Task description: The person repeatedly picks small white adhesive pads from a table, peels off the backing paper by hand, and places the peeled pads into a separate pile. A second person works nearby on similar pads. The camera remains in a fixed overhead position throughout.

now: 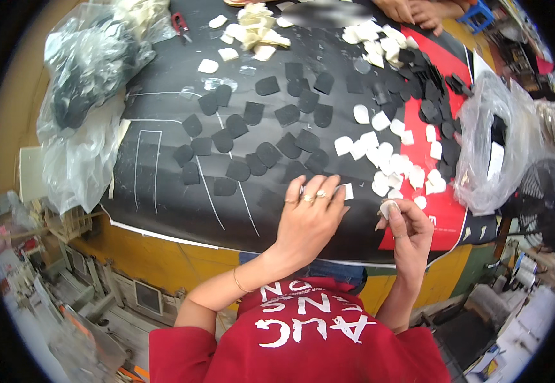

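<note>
My left hand (309, 220) rests palm down over the black sheet, fingers spread and stretched forward. Its fingertips are beside the dark rounded pieces (295, 171). Next to its index finger shows a small white piece (348, 191); whether the finger touches it I cannot tell. My right hand (411, 235) is closed, pinching a white rounded piece (388, 209) between thumb and fingers, just above the sheet's red band. Loose white pieces (389, 164) lie in a cluster beyond that hand. Several dark flat pieces, each with one rounded end, are spread across the middle.
The black and red sheet (162, 230) covers the table. Clear plastic bags stand left (86, 96) and right (501, 137); the left one holds dark pieces. Red-handled snips (180, 27) lie at the far left. Another person's hands (418, 11) are at the far right. A black fan (544, 191) stands right.
</note>
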The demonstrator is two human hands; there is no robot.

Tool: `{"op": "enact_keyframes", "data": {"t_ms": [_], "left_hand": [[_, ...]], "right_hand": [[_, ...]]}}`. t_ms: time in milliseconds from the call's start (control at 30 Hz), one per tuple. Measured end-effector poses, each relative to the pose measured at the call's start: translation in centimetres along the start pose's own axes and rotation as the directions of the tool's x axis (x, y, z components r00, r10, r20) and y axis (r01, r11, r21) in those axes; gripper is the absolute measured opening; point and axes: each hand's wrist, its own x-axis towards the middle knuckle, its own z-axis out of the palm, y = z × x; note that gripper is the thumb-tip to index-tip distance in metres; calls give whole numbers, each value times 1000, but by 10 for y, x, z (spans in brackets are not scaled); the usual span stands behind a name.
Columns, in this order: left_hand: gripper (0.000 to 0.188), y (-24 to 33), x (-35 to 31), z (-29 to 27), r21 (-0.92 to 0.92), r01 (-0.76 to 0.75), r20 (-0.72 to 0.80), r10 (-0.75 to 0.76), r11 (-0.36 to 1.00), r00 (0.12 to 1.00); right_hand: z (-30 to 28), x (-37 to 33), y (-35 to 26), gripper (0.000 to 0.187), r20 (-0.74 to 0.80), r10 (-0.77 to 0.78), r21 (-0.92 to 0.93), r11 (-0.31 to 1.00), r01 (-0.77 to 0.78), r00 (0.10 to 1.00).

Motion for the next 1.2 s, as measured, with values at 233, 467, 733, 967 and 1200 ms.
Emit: {"op": "enact_keyframes", "data": {"t_ms": [233,467,733,967,1200], "left_hand": [[15,-13,22,4,187,-308,28,309,933,951],[18,-30,6,-15,-21,-104,-240,96,994,966],[12,-143,-43,-96,424,490,-533,-227,761,815],[51,-141,-55,-90,273,515,-425,-378,813,822],[86,-99,-18,-45,183,424,61,-441,887,895]], "right_hand": [[0,6,5,15,50,-23,16,1000,23,999],[-7,9,6,18,135,-4,6,1000,3,991],[34,6,2,12,415,-29,-35,998,47,910],[97,21,18,14,730,-46,46,999,18,682],[84,57,18,19,606,-15,200,970,-134,795]]}}
